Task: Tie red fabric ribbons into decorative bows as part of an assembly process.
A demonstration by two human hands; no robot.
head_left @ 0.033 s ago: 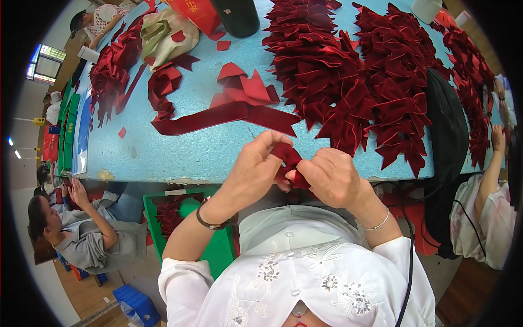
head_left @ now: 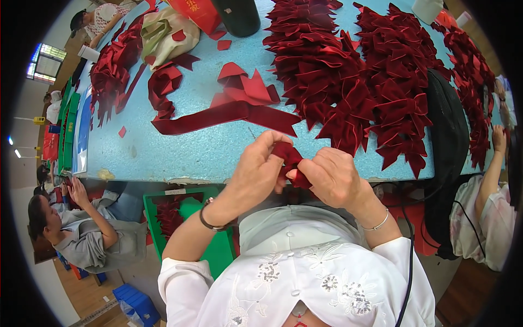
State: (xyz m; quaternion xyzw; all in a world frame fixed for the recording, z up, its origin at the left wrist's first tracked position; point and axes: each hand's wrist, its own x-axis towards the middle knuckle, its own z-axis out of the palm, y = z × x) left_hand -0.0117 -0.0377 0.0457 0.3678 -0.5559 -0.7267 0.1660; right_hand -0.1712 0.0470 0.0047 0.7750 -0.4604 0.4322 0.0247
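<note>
Just over the table's near edge, my left hand [head_left: 255, 166] pinches a dark red velvet ribbon [head_left: 287, 153] between thumb and fingers. My right hand [head_left: 331, 175] is closed on the lower right part of the same ribbon, with its fingers curled in. The ribbon is bunched and folded between both hands, and much of it is hidden behind the fingers. Beyond my hands, a long cut strip of red ribbon [head_left: 210, 120] lies across the table, with folded ribbon pieces [head_left: 245, 87] right behind it. Finished red velvet bows [head_left: 343, 117] lie in dense overlapping rows to the right.
The blue table [head_left: 131, 158] also bears a curled ribbon [head_left: 163, 90], a pale cloth bag [head_left: 171, 38] and a dark cylinder [head_left: 237, 16]. A black bag [head_left: 447, 122] hangs at the right edge. Below left stands a green crate [head_left: 218, 253]. Other people sit on both sides.
</note>
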